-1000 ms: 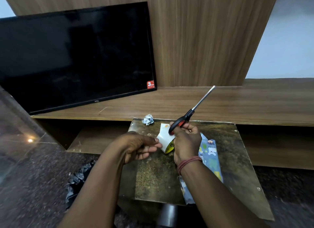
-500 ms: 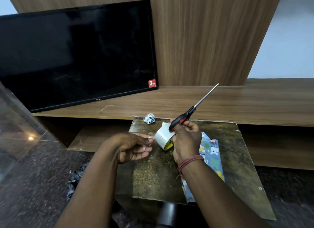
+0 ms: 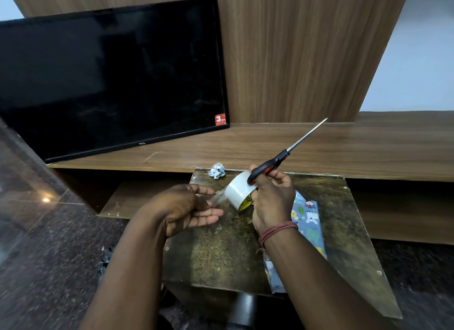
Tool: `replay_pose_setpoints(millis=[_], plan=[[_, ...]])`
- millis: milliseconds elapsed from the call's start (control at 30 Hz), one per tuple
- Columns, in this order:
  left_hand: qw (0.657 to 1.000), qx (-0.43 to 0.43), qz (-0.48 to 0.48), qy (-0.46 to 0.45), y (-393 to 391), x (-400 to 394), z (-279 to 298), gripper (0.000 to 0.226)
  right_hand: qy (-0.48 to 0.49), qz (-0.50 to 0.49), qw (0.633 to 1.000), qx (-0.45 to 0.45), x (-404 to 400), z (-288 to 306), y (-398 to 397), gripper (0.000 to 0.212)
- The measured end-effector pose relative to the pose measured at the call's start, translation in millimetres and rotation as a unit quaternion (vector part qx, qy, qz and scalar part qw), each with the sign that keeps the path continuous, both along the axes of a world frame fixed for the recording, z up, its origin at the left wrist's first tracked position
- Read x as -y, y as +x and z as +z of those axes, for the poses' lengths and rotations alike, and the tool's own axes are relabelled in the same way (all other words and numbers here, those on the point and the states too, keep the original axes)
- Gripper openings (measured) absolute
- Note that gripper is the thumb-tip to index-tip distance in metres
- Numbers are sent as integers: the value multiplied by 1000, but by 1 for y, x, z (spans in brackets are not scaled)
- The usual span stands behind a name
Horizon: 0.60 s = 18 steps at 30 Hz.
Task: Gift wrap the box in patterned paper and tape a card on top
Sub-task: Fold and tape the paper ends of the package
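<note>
My right hand [image 3: 271,200] grips a roll of clear tape [image 3: 237,190] and also holds red-and-black scissors [image 3: 282,157], blades closed and pointing up to the right. My left hand [image 3: 186,208] pinches the free end of the tape, and a short clear strip [image 3: 218,196] stretches from it to the roll. The box wrapped in blue patterned paper [image 3: 308,221] lies on the small table [image 3: 344,219] under my right forearm, partly hidden by it. No card is visible.
A crumpled paper scrap [image 3: 216,170] lies at the table's far edge. Behind stands a wooden shelf [image 3: 245,147] with a black television [image 3: 110,79] leaning on the wood panel. Dark stone floor [image 3: 49,256] lies to the left.
My left hand has drawn away to the left from the roll, pulling out a strip of tape. My right hand has stayed put with the roll and scissors.
</note>
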<state>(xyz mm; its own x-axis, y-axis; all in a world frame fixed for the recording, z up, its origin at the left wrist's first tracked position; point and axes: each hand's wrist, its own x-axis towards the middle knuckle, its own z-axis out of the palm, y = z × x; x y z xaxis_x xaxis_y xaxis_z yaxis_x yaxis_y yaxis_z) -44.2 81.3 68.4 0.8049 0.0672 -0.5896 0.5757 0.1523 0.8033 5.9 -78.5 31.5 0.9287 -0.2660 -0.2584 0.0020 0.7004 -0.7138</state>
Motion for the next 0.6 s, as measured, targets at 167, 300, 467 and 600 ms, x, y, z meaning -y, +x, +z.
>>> replay_pose_setpoints(millis=[167, 300, 467, 600], plan=[[1000, -12, 4, 21, -1, 0, -3, 20, 6, -1, 1000, 4, -1, 2, -1, 36], [999, -28, 17, 29, 1, 5, -11, 10, 15, -6, 1000, 4, 2, 3, 1, 36], [999, -40, 29, -7, 5, 7, -16, 5, 15, -7, 1000, -4, 0, 4, -1, 35], [990, -71, 12, -120, 0, 6, -9, 7, 25, -3, 1000, -5, 3, 4, 1, 36]])
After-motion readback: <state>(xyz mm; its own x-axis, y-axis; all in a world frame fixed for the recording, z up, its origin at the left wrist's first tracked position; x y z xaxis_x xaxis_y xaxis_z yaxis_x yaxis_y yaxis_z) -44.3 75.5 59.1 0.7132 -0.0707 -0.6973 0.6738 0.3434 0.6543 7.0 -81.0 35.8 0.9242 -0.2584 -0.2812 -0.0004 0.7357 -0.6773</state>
